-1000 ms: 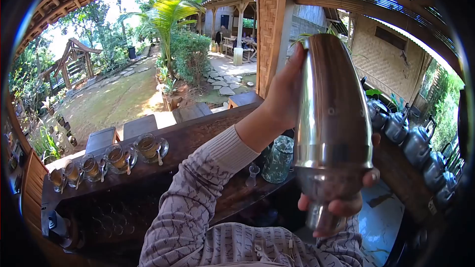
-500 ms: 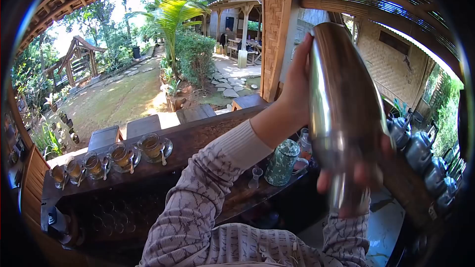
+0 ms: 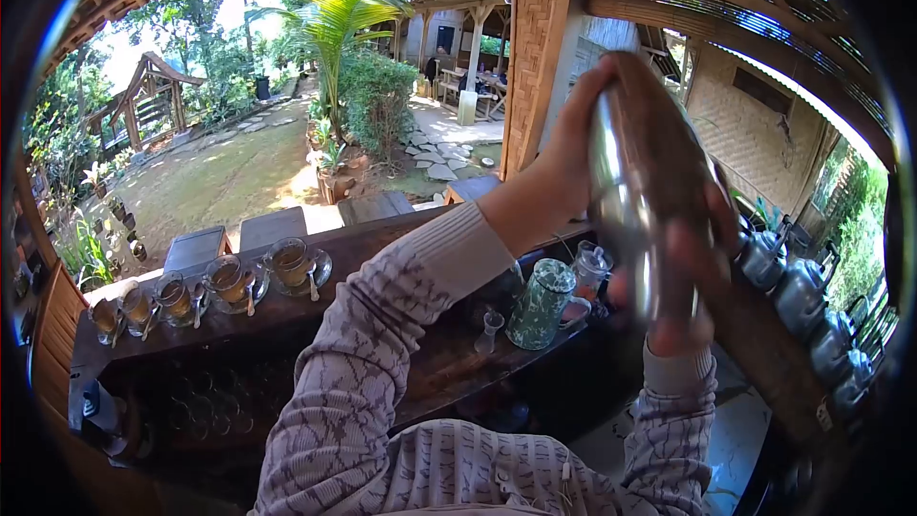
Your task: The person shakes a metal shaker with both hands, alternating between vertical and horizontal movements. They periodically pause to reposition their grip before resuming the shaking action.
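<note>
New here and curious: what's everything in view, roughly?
Metal shaker: one, silver, between both hands
Glass cups: five, brownish contents, counter's left
Spoons: five, silvery, beside the cups
Mug: one, speckled green, on the counter
Small glass: one, clear, left of mug
Jug: one, clear, behind mug
Kettles: at least four, grey, far right
Counter: one, dark brown, across the front
Stools: four, greyish, beyond counter
Palm: one, green, garden
Shrub: one, green, beside palm
Left hand: one, pale patterned sleeve, on shaker
Right hand: one, same sleeve, on shaker's lower end

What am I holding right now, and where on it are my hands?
A metal shaker: your left hand holds its upper body, your right hand, blurred, its narrower lower end.
</note>
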`<move>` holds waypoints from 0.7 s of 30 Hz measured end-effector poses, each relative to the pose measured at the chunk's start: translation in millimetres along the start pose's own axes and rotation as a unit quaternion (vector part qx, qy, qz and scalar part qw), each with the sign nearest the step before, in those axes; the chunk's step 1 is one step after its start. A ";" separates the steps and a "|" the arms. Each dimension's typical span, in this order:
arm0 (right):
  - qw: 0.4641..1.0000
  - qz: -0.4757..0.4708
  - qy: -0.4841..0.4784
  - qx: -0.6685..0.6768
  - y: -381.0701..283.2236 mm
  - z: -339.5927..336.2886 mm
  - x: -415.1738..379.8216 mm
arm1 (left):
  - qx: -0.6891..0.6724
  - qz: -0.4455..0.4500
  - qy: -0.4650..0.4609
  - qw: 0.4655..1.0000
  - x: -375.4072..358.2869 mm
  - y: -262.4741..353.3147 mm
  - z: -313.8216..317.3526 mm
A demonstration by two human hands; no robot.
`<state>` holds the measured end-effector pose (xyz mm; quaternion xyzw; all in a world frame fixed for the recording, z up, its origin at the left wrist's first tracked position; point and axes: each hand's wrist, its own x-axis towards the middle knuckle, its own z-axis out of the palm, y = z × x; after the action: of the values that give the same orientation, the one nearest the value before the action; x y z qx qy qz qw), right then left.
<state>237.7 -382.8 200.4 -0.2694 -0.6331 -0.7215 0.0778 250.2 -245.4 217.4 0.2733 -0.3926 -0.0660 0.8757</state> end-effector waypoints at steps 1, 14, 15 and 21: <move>0.995 0.090 -0.011 0.046 6.0 11.4 -8.1 | -0.087 -0.056 0.005 0.995 7.4 -1.1 -23.5; 0.965 0.249 -0.069 0.049 -16.6 9.6 -23.8 | -0.052 -0.029 0.004 0.998 -16.8 12.4 -16.6; 0.957 0.253 -0.139 -0.030 -4.2 19.1 -13.6 | -0.123 -0.026 -0.014 0.992 -4.2 2.3 -63.4; 0.971 0.214 -0.055 0.089 -32.2 10.2 -29.7 | 0.002 -0.005 0.119 0.993 -47.6 5.0 -29.8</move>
<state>251.1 -373.9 158.4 -0.4299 -0.6254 -0.6130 0.2197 238.7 -212.8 172.8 0.2825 -0.2842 -0.0363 0.9155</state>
